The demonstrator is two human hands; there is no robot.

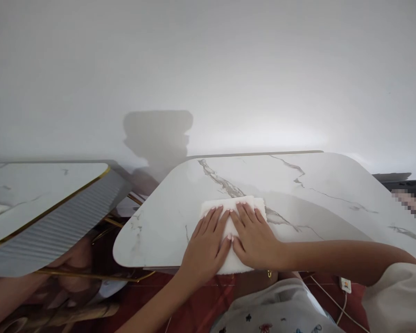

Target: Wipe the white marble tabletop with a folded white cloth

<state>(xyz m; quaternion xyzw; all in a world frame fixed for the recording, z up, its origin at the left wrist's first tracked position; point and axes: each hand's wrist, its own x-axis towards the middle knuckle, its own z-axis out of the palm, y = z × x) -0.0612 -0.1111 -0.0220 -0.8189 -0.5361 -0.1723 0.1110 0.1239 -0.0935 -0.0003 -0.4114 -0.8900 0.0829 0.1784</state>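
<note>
A folded white cloth (234,205) lies on the white marble-look table (298,194), near its front edge. My left hand (206,243) rests flat on the cloth's left half, fingers stretched forward. My right hand (254,236) lies flat on the right half, fingers spread and pointing away from me. The two thumbs nearly touch over the middle of the cloth. Both hands press on the cloth and grip nothing.
A second marble-top table with a gold rim and ribbed side (48,217) stands to the left, across a narrow gap. A plain white wall (208,69) is behind. A white cable and plug (345,286) lie on the red floor at lower right.
</note>
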